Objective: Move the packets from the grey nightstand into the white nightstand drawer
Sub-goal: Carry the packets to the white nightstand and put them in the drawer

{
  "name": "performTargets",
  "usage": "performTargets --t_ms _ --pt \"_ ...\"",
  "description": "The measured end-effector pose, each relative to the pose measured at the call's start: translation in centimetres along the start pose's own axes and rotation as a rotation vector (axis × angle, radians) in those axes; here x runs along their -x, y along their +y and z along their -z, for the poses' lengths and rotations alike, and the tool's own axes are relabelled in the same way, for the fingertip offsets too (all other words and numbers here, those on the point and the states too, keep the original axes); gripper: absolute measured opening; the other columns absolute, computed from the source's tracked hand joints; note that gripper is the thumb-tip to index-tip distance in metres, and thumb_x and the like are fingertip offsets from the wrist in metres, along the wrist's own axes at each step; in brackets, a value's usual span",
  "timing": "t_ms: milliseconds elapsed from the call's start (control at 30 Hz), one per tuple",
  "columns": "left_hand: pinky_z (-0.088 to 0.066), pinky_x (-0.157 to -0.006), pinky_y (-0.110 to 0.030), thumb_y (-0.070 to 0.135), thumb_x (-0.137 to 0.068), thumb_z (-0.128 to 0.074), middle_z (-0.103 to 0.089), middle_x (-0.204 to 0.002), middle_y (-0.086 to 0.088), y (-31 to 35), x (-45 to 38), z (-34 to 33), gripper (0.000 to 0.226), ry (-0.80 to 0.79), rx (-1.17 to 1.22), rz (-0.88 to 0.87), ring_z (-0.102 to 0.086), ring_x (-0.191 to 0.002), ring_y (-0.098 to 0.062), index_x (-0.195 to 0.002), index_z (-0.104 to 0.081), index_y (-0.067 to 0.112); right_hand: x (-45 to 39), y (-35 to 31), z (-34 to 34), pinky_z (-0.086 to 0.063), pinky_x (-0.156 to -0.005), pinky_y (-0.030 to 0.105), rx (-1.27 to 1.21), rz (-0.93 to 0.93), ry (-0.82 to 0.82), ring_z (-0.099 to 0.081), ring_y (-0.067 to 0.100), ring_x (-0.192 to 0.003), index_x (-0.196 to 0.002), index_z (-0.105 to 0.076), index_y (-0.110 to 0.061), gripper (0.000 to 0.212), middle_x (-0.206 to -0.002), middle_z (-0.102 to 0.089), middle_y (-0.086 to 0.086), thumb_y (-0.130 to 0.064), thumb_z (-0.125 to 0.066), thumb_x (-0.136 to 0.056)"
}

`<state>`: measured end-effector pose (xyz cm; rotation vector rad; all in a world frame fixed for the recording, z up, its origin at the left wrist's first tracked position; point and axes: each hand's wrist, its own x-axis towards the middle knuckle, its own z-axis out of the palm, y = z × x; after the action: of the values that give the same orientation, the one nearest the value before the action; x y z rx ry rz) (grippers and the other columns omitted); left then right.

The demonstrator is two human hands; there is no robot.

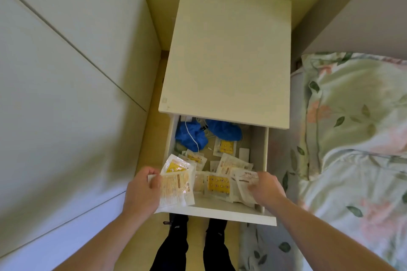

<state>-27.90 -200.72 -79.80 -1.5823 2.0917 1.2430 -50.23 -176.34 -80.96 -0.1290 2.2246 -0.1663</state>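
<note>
Holding a small stack of packets (176, 185) over the front left corner of the open drawer (220, 212), the left hand (143, 191) has its grip closed on them, thumb across the top sheet. The right hand (267, 189) reaches into the front right corner, fingers curled down onto a white packet (245, 179) there; whether it pinches the packet or only presses on it cannot be told. More loose packets (218, 183) already lie across the drawer floor, some overlapping, along with crumpled blue plastic (191, 136) and a thin white cable (193, 136) at the back. Risks, as a judgement: the left stack overhangs the drawer's left wall and front edge, so a loosened grip could drop sheets onto the floor (152, 134) beside the cabinet; slippery packets could fan apart on release; piled packets near the front could stand proud and catch when the drawer closes. Surface: the white nightstand (226, 55), its worktop pale and matt. Room: a pale wardrobe door (66, 72) to the left, a bed with a floral pillow (356, 103) to the right, light wooden floor, the person's dark-trousered legs (176, 248) below the drawer front. The grey nightstand is not in view.
</note>
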Motion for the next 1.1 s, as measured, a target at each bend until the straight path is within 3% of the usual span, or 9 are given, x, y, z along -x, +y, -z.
performTargets --t_ms 167,333,400,567,700,767,867,1000,1100 --pt "-0.061 -0.053 -0.039 0.030 -0.104 -0.049 -0.063 -0.094 0.012 -0.6 -0.4 -1.1 0.010 0.019 -0.091 -0.040 -0.068 -0.077 -0.016 -0.097 -0.054 0.034 -0.5 0.6 -1.5 -0.062 -0.069 0.037 0.213 -0.043 0.080 -0.066 0.020 -0.075 -0.105 -0.070 -0.027 0.027 -0.085 -0.066 -0.004 -0.012 -0.055 -0.088" --pt "-0.059 -0.047 -0.030 0.030 -0.104 -0.050 -0.063 -0.098 0.008 -0.1 -0.2 -1.4 0.008 0.021 -0.136 -0.063 -0.066 -0.076 -0.014 -0.099 -0.053 0.035 0.7 0.2 -2.3 -0.052 -0.068 0.032 0.244 0.010 0.116 -0.068 0.026 -0.098 -0.142 -0.046 -0.028 0.058 -0.124 -0.063 0.001 -0.008 -0.063 -0.090" --pt "-0.060 -0.050 -0.029 0.031 -0.104 -0.050 -0.062 -0.101 0.007 -0.1 -0.2 -1.4 0.006 0.021 -0.140 -0.065 -0.066 -0.079 -0.014 -0.099 -0.052 0.035 1.2 -0.1 -2.5 -0.053 -0.069 0.033 0.210 0.017 0.140 -0.067 0.025 -0.100 -0.145 -0.042 -0.026 0.064 -0.132 -0.059 0.000 -0.006 -0.066 -0.089" --pt "-0.060 -0.051 -0.027 0.032 -0.104 -0.050 -0.063 -0.104 0.005 -0.4 -0.5 -1.8 0.004 0.005 -0.121 -0.056 -0.067 -0.085 -0.017 -0.101 -0.052 0.034 0.8 -0.6 -2.8 -0.046 -0.056 0.026 0.076 0.013 0.139 -0.059 0.018 -0.080 -0.141 -0.040 -0.025 0.056 -0.109 -0.067 -0.001 -0.007 -0.060 -0.092" --pt "-0.059 -0.053 -0.021 0.029 -0.105 -0.049 -0.063 -0.108 0.003 -0.1 -0.4 -2.0 0.006 -0.018 -0.061 -0.040 -0.066 -0.091 -0.020 -0.102 -0.054 0.028 -0.2 -1.0 -2.9 -0.061 -0.066 0.036 -0.023 -0.014 0.093 -0.063 0.020 -0.082 -0.142 -0.031 -0.022 0.062 -0.099 -0.060 -0.002 -0.004 -0.062 -0.092" --pt "-0.058 -0.053 -0.019 0.028 -0.105 -0.049 -0.062 -0.108 0.004 0.3 -0.3 -2.0 0.007 -0.021 -0.035 -0.032 -0.065 -0.090 -0.017 -0.102 -0.055 0.027 -0.3 -1.0 -2.9 -0.059 -0.065 0.036 -0.004 -0.040 0.062 -0.061 0.021 -0.080 -0.146 -0.023 -0.020 0.070 -0.094 -0.055 -0.002 -0.001 -0.061 -0.091" --pt "-0.056 -0.052 -0.017 0.026 -0.105 -0.050 -0.062 -0.108 0.003 1.0 0.0 -2.1 0.006 -0.030 0.019 -0.016 -0.063 -0.084 -0.011 -0.104 -0.055 0.026 0.8 -1.3 -2.5 -0.052 -0.066 0.033 0.051 -0.040 0.029 -0.062 0.024 -0.089 -0.152 -0.014 -0.019 0.081 -0.111 -0.058 0.003 -0.003 -0.062 -0.089" --pt "-0.056 -0.052 -0.019 0.024 -0.106 -0.049 -0.064 -0.107 0.001 2.6 1.1 -1.8 0.007 -0.128 0.129 0.023 -0.066 -0.087 -0.013 -0.103 -0.055 0.027 2.5 -2.2 -1.8 -0.056 -0.078 0.037 0.026 -0.006 -0.010 -0.062 0.026 -0.111 -0.150 -0.029 -0.023 0.068 -0.141 -0.046 0.002 -0.015 -0.061 -0.091" --pt "-0.056 -0.053 -0.021 0.023 -0.106 -0.050 -0.068 -0.103 -0.002 4.2 2.1 -1.9 0.007 -0.263 0.228 0.036 -0.071 -0.084 -0.014 -0.104 -0.057 0.024 3.3 -3.7 -0.9 -0.060 -0.079 0.034 -0.411 -0.065 -0.119 -0.067 0.016 -0.100 -0.142 -0.051 -0.030 0.044 -0.132 -0.060 -0.006 -0.037 -0.057 -0.099"
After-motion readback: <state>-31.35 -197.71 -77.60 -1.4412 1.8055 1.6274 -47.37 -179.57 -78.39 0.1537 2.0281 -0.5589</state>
